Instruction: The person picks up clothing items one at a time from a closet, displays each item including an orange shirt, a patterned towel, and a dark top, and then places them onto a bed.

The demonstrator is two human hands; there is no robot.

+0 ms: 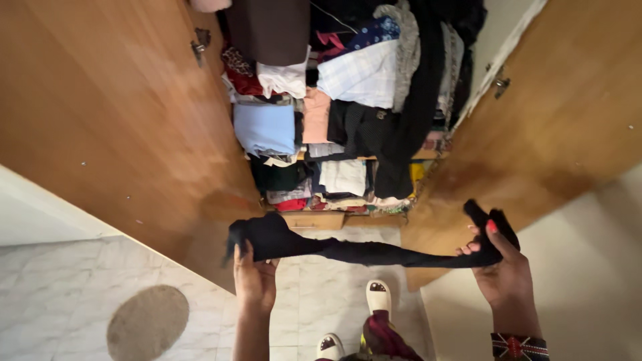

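I am holding a long, dark, soft cloth garment (364, 252) stretched level between my two hands, in the air above the pale marble floor (67, 287) and in front of the open wardrobe. My left hand (254, 277) is closed around its bunched left end, fingers curled up into the fabric. My right hand (503, 267) is pinching the other end between thumb and fingertips, the rest of the palm open, with a loose tail of cloth standing up above it.

To do this well, I judge I should be keeping the tension even, so the middle is not sagging or twisting, and gathering that loose tail into my right grip before folding.

Below the cloth my white slippers (378, 295) are standing on the tiles. Ahead, the wooden wardrobe doors (114, 120) are swung wide, and the shelves are crammed with folded clothes (348, 87) in many colours, some hanging over the edges. A round brownish mat (148, 322) is lying well off to my left.
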